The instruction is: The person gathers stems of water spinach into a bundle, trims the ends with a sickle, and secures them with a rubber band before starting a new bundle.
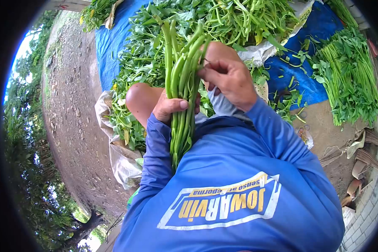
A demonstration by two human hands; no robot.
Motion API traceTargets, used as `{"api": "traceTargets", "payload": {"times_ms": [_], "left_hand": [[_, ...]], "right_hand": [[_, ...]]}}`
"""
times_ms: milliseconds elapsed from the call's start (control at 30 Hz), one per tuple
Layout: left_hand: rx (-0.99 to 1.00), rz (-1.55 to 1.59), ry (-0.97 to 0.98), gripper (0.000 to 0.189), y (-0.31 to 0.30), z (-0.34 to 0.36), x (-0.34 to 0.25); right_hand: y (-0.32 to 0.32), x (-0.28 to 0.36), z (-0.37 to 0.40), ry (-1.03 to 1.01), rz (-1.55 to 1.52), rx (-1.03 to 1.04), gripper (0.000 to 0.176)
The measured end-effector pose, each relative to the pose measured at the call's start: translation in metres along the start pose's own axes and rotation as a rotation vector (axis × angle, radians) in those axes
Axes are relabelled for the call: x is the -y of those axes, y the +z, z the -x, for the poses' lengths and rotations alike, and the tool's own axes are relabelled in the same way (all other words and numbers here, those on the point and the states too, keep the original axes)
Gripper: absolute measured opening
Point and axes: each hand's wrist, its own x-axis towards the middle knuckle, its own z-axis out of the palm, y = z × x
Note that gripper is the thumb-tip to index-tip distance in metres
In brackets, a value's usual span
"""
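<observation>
A bundle of long green stems (pixel 181 80) stands upright in front of the blue shirt, its thick cut ends at the top. My left hand (pixel 171 106) is wrapped round the middle of the bundle, thumb across the front. My right hand (pixel 230 80) is at the bundle's upper right side, with thumb and fingers pinched together. A small dark bit shows at those fingertips, too small to name. Beyond both hands lies a heap of loose leafy greens (pixel 145 50).
Blue tarp (pixel 109 50) lies under the greens. Tied leafy bundles (pixel 346 75) are at the right. A pale sack (pixel 124 164) sits at the left, beside a dirt path (pixel 73 105). Rubber bands (pixel 302 133) lie on brown ground at the right.
</observation>
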Motion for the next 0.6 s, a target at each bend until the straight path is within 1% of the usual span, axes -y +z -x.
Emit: {"api": "traceTargets", "payload": {"times_ms": [67,100,200,233,333,367,400,467,567,600], "left_hand": [[0.066,0.004,0.010,0.073,0.004,-0.003,0.007],[0.018,-0.004,-0.015,0.071,0.002,-0.003,0.007],[-0.006,0.027,0.068,0.070,-0.002,0.005,0.004],[-0.016,0.026,0.073,0.070,-0.003,0.009,0.003],[-0.018,0.024,0.106,0.071,-0.003,0.008,0.001],[0.009,0.024,0.007,0.065,-0.003,0.005,0.006],[0.142,-0.110,-0.075,0.063,0.006,-0.003,0.005],[0.258,0.134,-0.176,0.063,0.004,-0.011,0.015],[0.361,0.042,-0.136,0.067,-0.008,-0.016,0.003],[0.249,0.025,-0.001,0.065,0.001,-0.010,-0.002]], "right_hand": [[0.001,-0.021,-0.023,-0.050,-0.086,-0.001,0.022],[0.004,-0.016,-0.028,0.066,-0.087,0.016,0.023],[0.006,-0.001,-0.016,0.046,-0.206,0.110,0.026],[0.004,-0.001,-0.009,0.004,-0.207,0.065,0.034],[0.010,-0.004,0.002,0.103,-0.297,0.221,0.046],[0.014,-0.007,-0.016,-0.161,-0.180,0.441,0.060],[0.017,-0.007,-0.031,-0.122,-0.104,0.357,0.061],[0.041,0.023,-0.025,-0.188,-0.161,0.228,0.055],[0.052,0.016,-0.043,-0.356,-0.138,0.177,0.047],[0.053,0.013,-0.043,-0.342,-0.193,0.170,0.045]]}}
